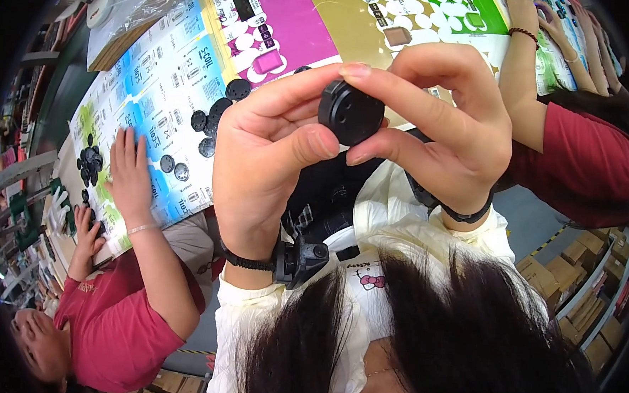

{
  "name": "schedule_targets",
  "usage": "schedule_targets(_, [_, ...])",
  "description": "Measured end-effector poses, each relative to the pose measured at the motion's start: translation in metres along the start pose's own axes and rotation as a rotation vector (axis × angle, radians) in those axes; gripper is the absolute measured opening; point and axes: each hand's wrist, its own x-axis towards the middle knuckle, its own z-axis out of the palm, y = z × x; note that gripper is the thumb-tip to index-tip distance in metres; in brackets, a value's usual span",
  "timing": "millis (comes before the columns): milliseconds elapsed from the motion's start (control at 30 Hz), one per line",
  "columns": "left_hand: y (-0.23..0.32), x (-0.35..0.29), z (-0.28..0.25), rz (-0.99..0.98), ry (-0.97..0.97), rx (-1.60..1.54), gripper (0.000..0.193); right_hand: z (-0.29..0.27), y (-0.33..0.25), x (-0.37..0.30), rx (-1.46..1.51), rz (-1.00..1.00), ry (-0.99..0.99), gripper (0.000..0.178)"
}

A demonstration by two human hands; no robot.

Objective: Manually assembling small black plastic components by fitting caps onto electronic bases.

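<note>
A small round black plastic part with a thick rim and tiny holes in its face is held up in front of me. My left hand pinches it from the left with thumb and fingers. From the other side my right hand grips it too, its thumb below and a finger along the top. The two index fingertips meet above the part. Similar black discs lie on the printed sheets beyond and left of my left hand.
At the left, a co-worker's hand rests on the sheets near a heap of black parts. Another person's forearm reaches over the table at the right. A wooden board under clear plastic stands at the back left. Cardboard boxes fill shelves lower right.
</note>
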Motion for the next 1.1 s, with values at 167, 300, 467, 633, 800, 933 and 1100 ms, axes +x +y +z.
schedule_targets(167, [0.001, -0.001, 0.000, -0.019, -0.004, 0.006, 0.059, -0.002, 0.001, 0.001, -0.002, -0.030, -0.026, 0.050])
schedule_targets(300, [-0.003, -0.001, 0.003, 0.019, 0.000, -0.032, 0.059, -0.003, 0.002, 0.001, 0.007, -0.076, -0.006, 0.051])
schedule_targets(467, [0.001, -0.002, 0.003, -0.030, 0.037, 0.029, 0.059, -0.005, 0.000, 0.002, -0.004, -0.061, -0.055, 0.050])
schedule_targets(633, [0.000, -0.001, 0.000, 0.009, -0.038, 0.023, 0.055, -0.005, -0.001, 0.000, -0.047, -0.027, -0.070, 0.047])
schedule_targets(800, [-0.002, -0.008, 0.013, 0.116, 0.128, 0.138, 0.039, 0.006, 0.007, -0.004, -0.123, -0.068, -0.037, 0.046])
schedule_targets(933, [-0.012, -0.011, 0.025, 0.256, 0.322, 0.346, 0.026, 0.018, 0.014, -0.013, -0.108, -0.123, 0.043, 0.041])
schedule_targets(1100, [-0.033, -0.012, 0.016, 0.513, 0.382, 0.813, 0.021, 0.036, -0.003, -0.031, 0.316, 0.394, 0.015, 0.033])
